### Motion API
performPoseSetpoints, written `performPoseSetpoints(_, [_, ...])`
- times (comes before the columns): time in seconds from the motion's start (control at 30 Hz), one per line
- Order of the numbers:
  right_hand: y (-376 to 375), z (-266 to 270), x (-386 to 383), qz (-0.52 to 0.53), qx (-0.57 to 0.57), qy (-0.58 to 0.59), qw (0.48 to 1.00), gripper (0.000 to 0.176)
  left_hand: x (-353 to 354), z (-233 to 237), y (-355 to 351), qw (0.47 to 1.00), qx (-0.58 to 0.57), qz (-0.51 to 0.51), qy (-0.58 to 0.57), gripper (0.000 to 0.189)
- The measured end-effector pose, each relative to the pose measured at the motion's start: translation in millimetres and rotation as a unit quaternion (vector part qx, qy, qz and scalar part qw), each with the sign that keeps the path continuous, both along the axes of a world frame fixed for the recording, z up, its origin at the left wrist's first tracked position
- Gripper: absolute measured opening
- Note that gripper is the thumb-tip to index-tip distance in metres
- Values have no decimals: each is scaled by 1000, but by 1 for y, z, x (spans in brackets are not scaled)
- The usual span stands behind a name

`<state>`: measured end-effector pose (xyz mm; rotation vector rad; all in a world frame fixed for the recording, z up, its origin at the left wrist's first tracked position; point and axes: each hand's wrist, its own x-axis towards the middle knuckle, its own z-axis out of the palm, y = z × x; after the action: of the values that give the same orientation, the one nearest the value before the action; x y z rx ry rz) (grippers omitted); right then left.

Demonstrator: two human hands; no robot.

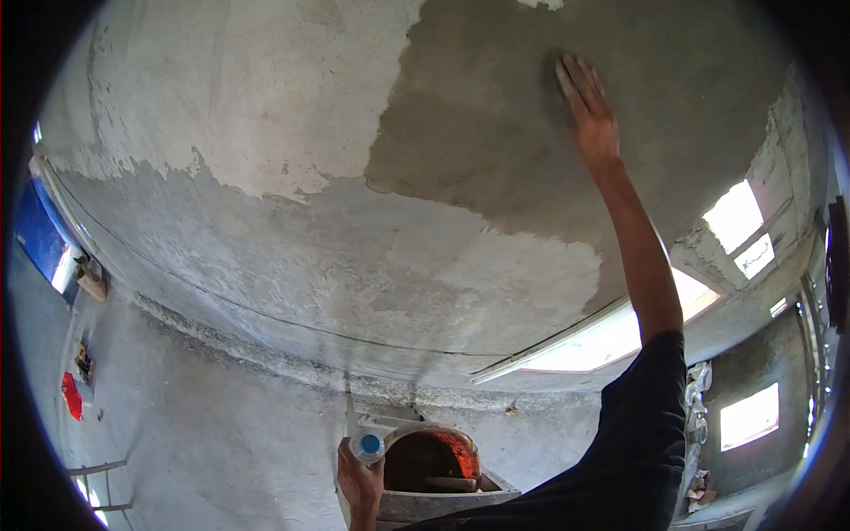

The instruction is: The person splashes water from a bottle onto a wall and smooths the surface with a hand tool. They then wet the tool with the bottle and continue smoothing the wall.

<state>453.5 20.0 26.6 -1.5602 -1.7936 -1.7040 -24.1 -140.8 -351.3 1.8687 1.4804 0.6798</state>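
Above your head, your right hand [591, 119] lies flat against the ceiling [266, 106], with its fingers [571, 75] stretched out straight and close together, so this hand is open and holds nothing. It touches the dark patch [496, 115] of damp-looking plaster, near the upper edge of that patch; the plaster around it is paler and rough. Your arm goes up from the black sleeve [637, 442] at the lower right. Low in the view, your left hand [359, 487] is closed around a clear bottle [367, 453], which stands upright with its blue cap [370, 443] on top. Just beside this bottle, on its right, there is a round tub [434, 460] with a reddish inside wall and dark content. Bright window openings [735, 217] are on the right side, well apart from both hands.
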Motion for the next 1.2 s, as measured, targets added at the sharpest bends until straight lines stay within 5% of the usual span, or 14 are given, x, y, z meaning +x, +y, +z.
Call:
performPoseSetpoints(0.13, [35, 24, 1, -51, -46, -43, 997, 70, 2, 1, 0, 1000, -21, 2, 12, 68])
performPoseSetpoints(0.23, [17, -16, 21, 16, -42, -43, 998, 68, -2, 2, 1, 1000, -18, 0, 18, 69])
performPoseSetpoints(0.37, [-26, -82, 42, -36, -111, -22, 993, 68, -2, -4, 2, 1000, 1, -5, 11, 71])
performPoseSetpoints(0.67, [27, 27, 3, 50, 79, 108, 990, 90, -1, -3, 2, 1000, -17, -4, 12, 70])
performPoseSetpoints(0.77, [62, -37, 0, 40, 71, 139, 987, 87, -2, -6, 2, 1000, -9, -5, 5, 70])
performPoseSetpoints(0.83, [68, -89, -24, -31, -81, 135, 987, 83, -2, -6, 2, 1000, -9, -6, 4, 71])
performPoseSetpoints(0.9, [77, -146, -8, 91, -231, 32, 968, 92, -2, -5, 2, 1000, -21, -8, 0, 71])
performPoseSetpoints(0.97, [57, -149, -27, 74, -235, 46, 968, 87, -2, -4, 2, 1000, -20, -7, 9, 71])
performPoseSetpoints(1.07, [43, -109, -33, -14, -161, 154, 975, 83, -1, 0, 2, 1000, -23, -7, 15, 71])
performPoseSetpoints(1.2, [29, 20, -18, 102, 127, 195, 967, 79, -1, -3, 2, 1000, -28, -7, 11, 70])
